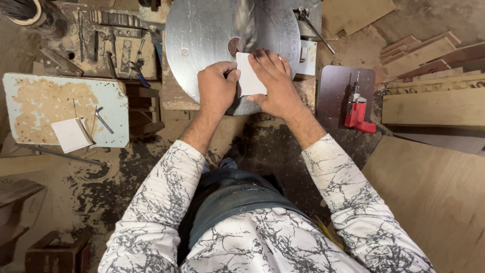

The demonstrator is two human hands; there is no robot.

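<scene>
- A small white panel (250, 76) lies flat on the round metal saw table (202, 35), near the table's close edge and just below the hole at its middle, where the blade shows only as a blur.
- The left hand (217, 86) is curled tight against the panel's left edge, thumb and forefinger pinched onto it.
- The right hand (275, 83) lies over the panel's right side, fingers spread flat on top, pressing it down onto the metal saw table.
- Both sleeves are white with a grey marbled pattern, pushed up the forearms.
- To the right of the saw table, a red power drill (357, 111) lies on a dark brown board (336, 93) on the floor.
- Further right of the table, plywood sheets and planks (429, 106) are stacked.
- To the left of the table sits a worn pale blue board (60, 108), with a small white square piece (70, 134) and a metal square on it.
- Pliers (137, 68) with blue handles lie among tools just left of the table.
</scene>
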